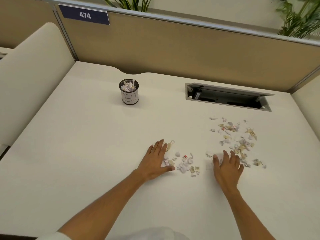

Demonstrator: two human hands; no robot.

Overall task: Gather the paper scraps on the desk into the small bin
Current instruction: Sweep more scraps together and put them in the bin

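A small black mesh bin (129, 92) with a white paper label stands at the back middle of the desk, with paper scraps inside. A small cluster of white and tan scraps (185, 164) lies between my hands. A larger scatter of scraps (237, 135) spreads to the right. My left hand (155, 161) lies flat on the desk, fingers apart, its thumb side touching the small cluster. My right hand (227, 168) lies flat too, at the lower edge of the larger scatter, partly over a few scraps.
The white desk (86, 144) has an open cable hatch (226, 97) at the back right. A tan partition (190, 45) with a "474" sign closes the back. A cream side panel (31, 75) stands at the left.
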